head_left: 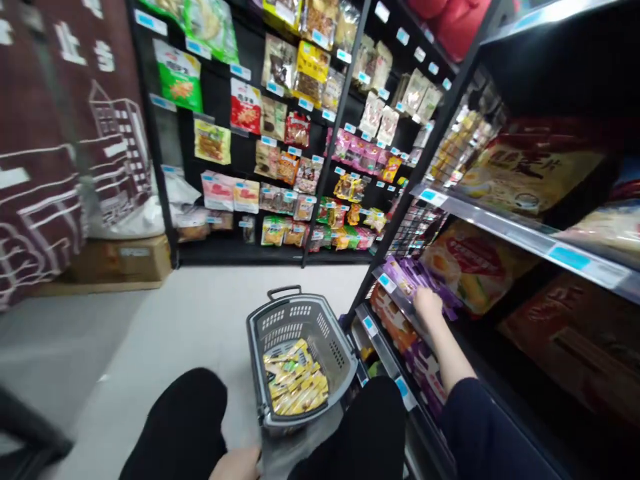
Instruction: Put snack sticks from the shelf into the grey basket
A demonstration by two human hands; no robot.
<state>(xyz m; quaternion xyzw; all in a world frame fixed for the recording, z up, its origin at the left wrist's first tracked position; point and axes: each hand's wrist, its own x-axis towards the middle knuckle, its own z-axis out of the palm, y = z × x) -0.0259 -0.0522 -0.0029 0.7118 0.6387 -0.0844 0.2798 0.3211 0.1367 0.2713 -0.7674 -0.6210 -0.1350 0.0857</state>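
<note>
My right hand reaches onto a low shelf on the right, among shiny purple snack packets. Its fingers are curled closed on one of these packets, largely hidden by the hand. At the bottom edge, between my knees, part of my left hand shows near the basket; its fingers are mostly out of the picture. A grey plastic shopping basket stands on the floor before me. Several yellow snack packets lie inside it.
Black shelves with price labels rise close on my right, with large food bags above my hand. Hanging snack bags fill the rack ahead. At left, a cardboard box sits by a brown printed wall.
</note>
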